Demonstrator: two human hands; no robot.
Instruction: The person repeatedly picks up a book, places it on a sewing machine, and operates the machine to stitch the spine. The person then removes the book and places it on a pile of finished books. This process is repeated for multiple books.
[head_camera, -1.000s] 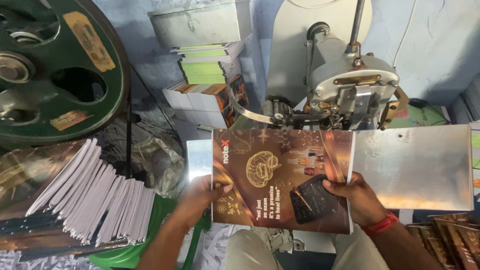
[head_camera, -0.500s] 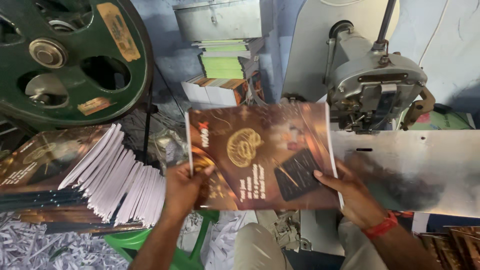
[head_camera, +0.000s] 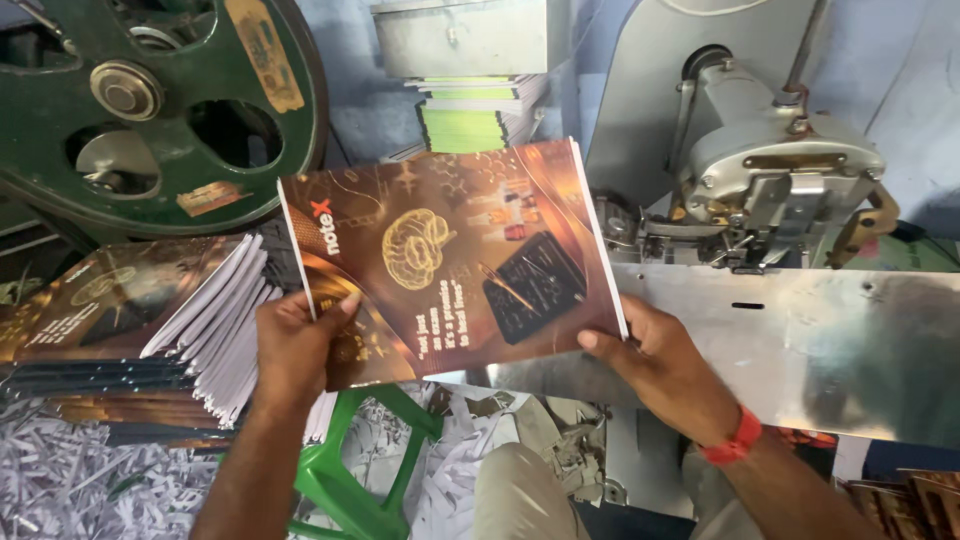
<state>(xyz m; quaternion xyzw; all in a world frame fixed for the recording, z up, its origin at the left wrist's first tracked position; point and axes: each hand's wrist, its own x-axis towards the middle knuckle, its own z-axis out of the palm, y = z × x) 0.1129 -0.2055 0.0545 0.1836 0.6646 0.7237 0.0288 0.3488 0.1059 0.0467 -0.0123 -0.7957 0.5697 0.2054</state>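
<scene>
a brown notebook (head_camera: 450, 260) with a gold brain picture on its cover is held up in the air by both hands, in front of the grey stitching machine (head_camera: 770, 180). the left hand (head_camera: 295, 345) is closed on the book's lower left corner, with the thumb laid on the cover. the right hand (head_camera: 665, 360) is closed on the lower right corner, with the thumb on the cover edge, and a red band (head_camera: 735, 440) is worn on that wrist. the book is tilted, with its left side lower than its right. a shiny metal counter (head_camera: 800, 340) is seen just to the right of the book, under the machine. a stack of the same brown notebooks (head_camera: 140, 320) is piled to the left, near the left hand. a big green wheel (head_camera: 150, 100) is seen above that stack. a green plastic stool (head_camera: 350, 480) is seen below the book, and white paper scraps (head_camera: 60, 480) are spread on the floor. green-edged books (head_camera: 470, 115) are stacked behind.
</scene>
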